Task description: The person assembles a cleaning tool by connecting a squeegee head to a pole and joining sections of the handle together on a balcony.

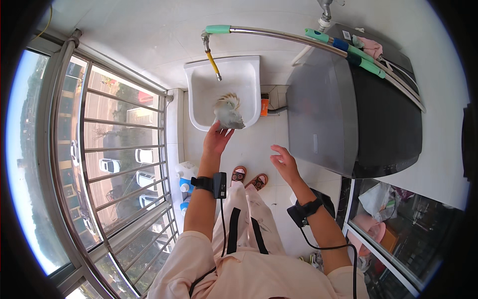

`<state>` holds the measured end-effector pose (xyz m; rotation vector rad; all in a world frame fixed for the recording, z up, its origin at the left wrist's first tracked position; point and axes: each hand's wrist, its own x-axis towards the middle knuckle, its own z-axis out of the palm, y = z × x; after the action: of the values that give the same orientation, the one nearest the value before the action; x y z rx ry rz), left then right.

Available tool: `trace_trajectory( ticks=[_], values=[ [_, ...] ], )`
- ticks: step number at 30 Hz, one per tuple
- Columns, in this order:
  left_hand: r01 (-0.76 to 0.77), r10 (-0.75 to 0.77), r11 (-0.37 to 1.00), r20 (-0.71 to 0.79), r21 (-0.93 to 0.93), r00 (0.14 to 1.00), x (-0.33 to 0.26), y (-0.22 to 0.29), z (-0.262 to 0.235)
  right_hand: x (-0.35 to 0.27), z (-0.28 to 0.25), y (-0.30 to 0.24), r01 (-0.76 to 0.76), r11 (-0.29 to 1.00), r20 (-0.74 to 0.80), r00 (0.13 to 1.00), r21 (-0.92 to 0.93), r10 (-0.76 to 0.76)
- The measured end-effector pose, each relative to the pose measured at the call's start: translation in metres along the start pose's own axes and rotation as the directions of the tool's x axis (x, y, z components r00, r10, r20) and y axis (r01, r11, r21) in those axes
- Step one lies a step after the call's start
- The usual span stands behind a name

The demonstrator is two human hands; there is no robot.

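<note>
My left hand [218,139] reaches to the front rim of a white wall sink [198,99]. Its fingers are closed on the near end of a pale grey-white thing with a ribbed, tan-and-white curved edge [228,110]. That thing is held over the basin; its exact kind cannot be made out. A yellow hose end [214,66] hangs from the tap [205,41] above the basin, apart from the held thing. To the right of the sink, my right hand [284,163] hovers over the floor with fingers apart and nothing in them.
A dark grey washing machine [321,99] stands at the right, with green-gripped metal poles [279,37] lying across it toward the tap. Window railings [124,148] run along the left. White jugs with blue caps [185,174] stand by the left wall. An orange box [264,104] sits beside the sink.
</note>
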<state>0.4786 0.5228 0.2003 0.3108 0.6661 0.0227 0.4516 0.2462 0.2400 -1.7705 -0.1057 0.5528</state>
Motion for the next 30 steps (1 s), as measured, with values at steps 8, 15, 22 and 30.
trace_trajectory(
  ticks=[8,15,22,30],
  values=[
    [0.048,-0.046,0.998,0.064,-0.028,0.997,-0.048,-0.030,-0.033,0.037,0.086,-0.042,-0.258,0.915,0.044,0.965,0.311,0.258],
    [0.116,-0.114,0.992,-0.038,0.042,0.993,-0.073,0.000,-0.117,0.081,0.173,0.025,-0.343,0.914,0.096,0.939,0.215,0.330],
    [0.060,0.570,0.481,-0.364,0.875,0.737,-0.075,0.071,-0.343,0.092,0.241,0.086,-0.400,0.856,0.007,0.907,0.329,0.421],
    [0.444,0.587,0.035,-0.378,0.895,0.716,-0.053,0.138,-0.455,0.116,0.257,0.106,-0.360,0.899,-0.165,0.899,0.248,0.405]
  ],
)
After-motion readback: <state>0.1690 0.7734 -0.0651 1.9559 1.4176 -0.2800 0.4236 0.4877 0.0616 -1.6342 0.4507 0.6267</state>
